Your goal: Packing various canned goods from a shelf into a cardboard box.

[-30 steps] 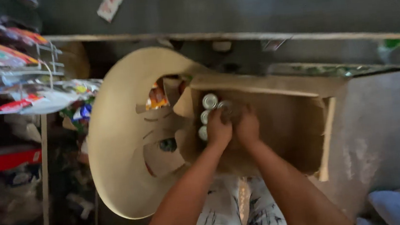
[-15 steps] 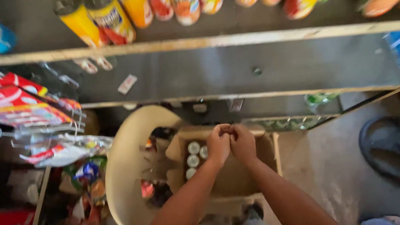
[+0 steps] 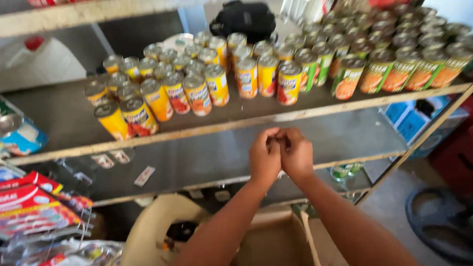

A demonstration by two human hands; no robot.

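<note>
1. Bare forearms rise from the bottom of the view, and the left hand (image 3: 265, 158) and right hand (image 3: 297, 155) meet, knuckles touching, in front of the edge of the wooden shelf (image 3: 325, 109).
2. Both hands are curled shut and pressed together; whatever they clasp between them is hidden by the fingers, so I cannot tell what it is (or whether there is anything at all).
3. Directly above and beyond the hands, on the shelf, stands the group of yellow-labelled cans (image 3: 198, 85), all upright, long axes vertical, packed close in rows.
4. The nearest cans at the front edge are the yellow and red ones (image 3: 288, 83), just above the right hand; the left hand sits only slightly further off.
5. To the right, the rows run on into green and orange-labelled cans (image 3: 389, 57), well apart from the hands.
6. The cans look like tinned food: silver lids, bright paper labels, no visible dents.
7. Below the arms sits an open cardboard box (image 3: 269, 250), resting against a pale plastic chair (image 3: 143, 244).
8. At the left hang packets in red and white wrappers (image 3: 20, 203), on a wire rack.
</note>
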